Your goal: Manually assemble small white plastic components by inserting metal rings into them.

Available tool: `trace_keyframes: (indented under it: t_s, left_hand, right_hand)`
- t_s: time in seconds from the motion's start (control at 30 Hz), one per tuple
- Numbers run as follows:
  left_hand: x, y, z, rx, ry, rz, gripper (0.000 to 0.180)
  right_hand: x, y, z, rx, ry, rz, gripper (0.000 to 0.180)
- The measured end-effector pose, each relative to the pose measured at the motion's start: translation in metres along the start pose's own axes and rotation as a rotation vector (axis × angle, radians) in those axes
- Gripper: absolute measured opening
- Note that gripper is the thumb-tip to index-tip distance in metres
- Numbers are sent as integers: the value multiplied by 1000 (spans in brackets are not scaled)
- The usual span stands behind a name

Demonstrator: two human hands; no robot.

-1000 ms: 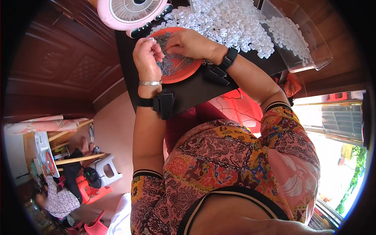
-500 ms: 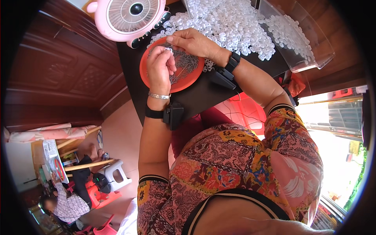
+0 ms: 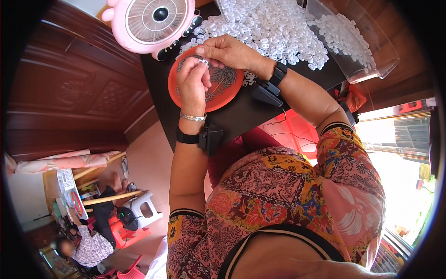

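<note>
A small white plastic clip (image 3: 203,61) is pinched between the thumb and fingers of my left hand (image 3: 192,83), over the orange bowl (image 3: 231,96). Close beside it, my right hand (image 3: 232,50) is closed, thumb against curled fingers; whatever those fingertips hold is hidden. Many thin grey metal pins, like small nails or screws (image 3: 226,76), lie loose in the bowl beneath both hands. A large heap of matching white plastic clips (image 3: 274,28) spreads over the dark table (image 3: 162,88) just beyond my right hand.
A pink fan (image 3: 160,16) stands at the far left of the table. To the right, a clear plastic bin (image 3: 371,69) lies tilted with more clips in it. Further off at lower left, a person (image 3: 93,244) sits by a grey stool (image 3: 144,209).
The view has shifted slightly. My hands stay close together over the bowl, and the white clip remains in my left fingertips.
</note>
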State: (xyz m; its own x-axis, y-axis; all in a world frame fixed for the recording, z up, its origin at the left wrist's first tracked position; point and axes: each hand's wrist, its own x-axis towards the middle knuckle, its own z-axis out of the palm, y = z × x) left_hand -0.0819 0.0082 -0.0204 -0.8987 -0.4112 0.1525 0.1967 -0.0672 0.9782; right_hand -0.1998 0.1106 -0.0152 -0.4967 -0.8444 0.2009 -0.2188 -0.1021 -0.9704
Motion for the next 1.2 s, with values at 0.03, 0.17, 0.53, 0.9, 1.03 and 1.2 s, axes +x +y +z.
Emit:
trace_keyframes:
  t_s: [0.03,0.17,0.53,0.9,1.03,1.2]
  left_hand:
    - [0,0,1,1,-3,0,12]
    - [-1,3,0,20,14,-22,12]
    - [0,2,-2,32,51,-40,12]
    - [0,3,1,3,50,-36,13]
    - [-1,3,1,17,54,-35,13]
    - [-1,5,3,19,51,-50,13]
  right_hand:
    - [0,1,-1,13,-12,-16,38]
    - [0,0,-1,17,-30,-13,38]
    - [-7,-14,3,-13,50,39,38]
    - [-5,-7,0,-103,21,-72,35]
    - [-6,-8,3,-148,39,-79,33]
    - [-4,-3,1,-136,13,-88,31]
